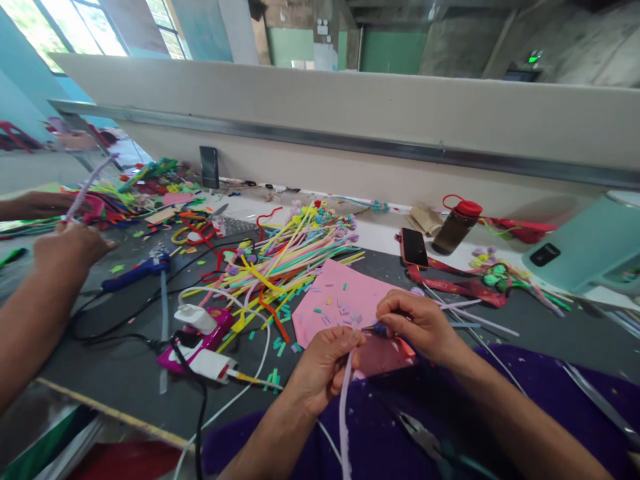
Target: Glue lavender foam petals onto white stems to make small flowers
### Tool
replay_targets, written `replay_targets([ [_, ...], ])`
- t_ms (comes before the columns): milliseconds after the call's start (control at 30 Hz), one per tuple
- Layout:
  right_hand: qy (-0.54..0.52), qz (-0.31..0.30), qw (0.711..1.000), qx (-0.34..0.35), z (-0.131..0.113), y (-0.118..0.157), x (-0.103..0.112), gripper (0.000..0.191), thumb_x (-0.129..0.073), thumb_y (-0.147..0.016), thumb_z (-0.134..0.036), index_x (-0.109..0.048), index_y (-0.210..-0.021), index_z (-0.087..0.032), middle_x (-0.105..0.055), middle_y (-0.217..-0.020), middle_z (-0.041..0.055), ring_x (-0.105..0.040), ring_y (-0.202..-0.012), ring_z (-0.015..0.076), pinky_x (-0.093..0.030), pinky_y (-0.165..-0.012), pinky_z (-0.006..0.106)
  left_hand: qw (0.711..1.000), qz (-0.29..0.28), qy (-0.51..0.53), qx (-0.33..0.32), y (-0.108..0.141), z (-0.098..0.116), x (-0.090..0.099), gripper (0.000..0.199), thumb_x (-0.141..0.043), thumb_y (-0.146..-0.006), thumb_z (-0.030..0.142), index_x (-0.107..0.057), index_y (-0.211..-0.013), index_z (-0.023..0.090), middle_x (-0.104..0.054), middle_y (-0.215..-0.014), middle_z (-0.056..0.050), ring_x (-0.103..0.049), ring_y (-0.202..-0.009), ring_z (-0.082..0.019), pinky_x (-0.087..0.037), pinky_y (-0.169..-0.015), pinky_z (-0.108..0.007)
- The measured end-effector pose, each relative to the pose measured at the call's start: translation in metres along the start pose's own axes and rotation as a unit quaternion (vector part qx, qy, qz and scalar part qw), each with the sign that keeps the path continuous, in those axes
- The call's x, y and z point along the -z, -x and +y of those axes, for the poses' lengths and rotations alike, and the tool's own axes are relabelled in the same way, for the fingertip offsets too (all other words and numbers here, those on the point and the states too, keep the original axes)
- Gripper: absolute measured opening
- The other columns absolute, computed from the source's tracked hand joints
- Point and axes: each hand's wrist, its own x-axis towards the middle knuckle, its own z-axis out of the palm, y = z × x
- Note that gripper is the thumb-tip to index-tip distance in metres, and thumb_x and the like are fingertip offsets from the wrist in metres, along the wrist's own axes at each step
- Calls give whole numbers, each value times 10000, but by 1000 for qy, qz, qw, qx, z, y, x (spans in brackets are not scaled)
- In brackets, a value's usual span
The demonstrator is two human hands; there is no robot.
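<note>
A pale lavender pipe cleaner hangs down from my left hand, pinched between thumb and fingers, with its upper end at the fingertips. My right hand is closed round a small blue-handled tool. Its thin dark tip points left and meets the top of the pipe cleaner; the fingers cover most of it, so its kind is unclear. Behind both hands lies a pink sheet, scattered with short lavender and green cut pieces. Pliers rest on the dark purple cloth over my lap.
A pile of coloured pipe cleaners fills the middle. Left are a magenta power strip, cables and a blue glue gun. A co-worker's hands hold a lavender pipe cleaner. A phone, bottle and turquoise container stand right.
</note>
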Motion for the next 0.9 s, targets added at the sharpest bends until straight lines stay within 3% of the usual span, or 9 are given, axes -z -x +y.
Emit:
replay_targets([
  [500,-162,-33,983,-78,8,-4,12,91,-566,-787,-213,-582,-727,-145,-524,-639,-18,-470,-533,81,-377,-507,203,998,-48,-21,37,1,-1,0,192,-643,-683,302,-629,-691,111,-514,-368,47,-256,-198,-8,-108,-235,-151],
  [900,-29,-67,997,0,-2,-2,11,91,-577,-800,-172,-635,-737,-140,-604,-701,8,-539,-631,102,-401,-591,203,997,-45,-47,50,2,-1,-3,218,-664,-667,318,-622,-685,106,-522,-367,40,-281,-198,-15,-133,-225,-140],
])
